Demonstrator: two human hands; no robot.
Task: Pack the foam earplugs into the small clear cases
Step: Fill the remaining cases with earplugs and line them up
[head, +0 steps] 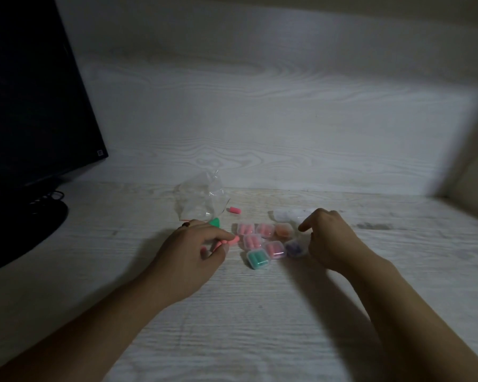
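Several small clear cases lie in a cluster on the desk: pink-filled ones [246,229], an orange one [284,230], a purple one [295,248] and a green one [258,259]. My left hand [202,244] pinches a pink earplug [228,241] just left of the cluster. My right hand [326,238] hovers at the cluster's right side with the index finger pointing left and the other fingers curled; whether it holds anything is hidden. A loose pink earplug [233,210] and a green earplug [214,222] lie beyond my left hand.
A crumpled clear plastic bag [202,199] lies behind the earplugs. More clear cases [287,215] sit behind my right hand. A dark monitor [33,100] with its stand and cables fills the left. A pale wood-grain wall backs the desk [232,312].
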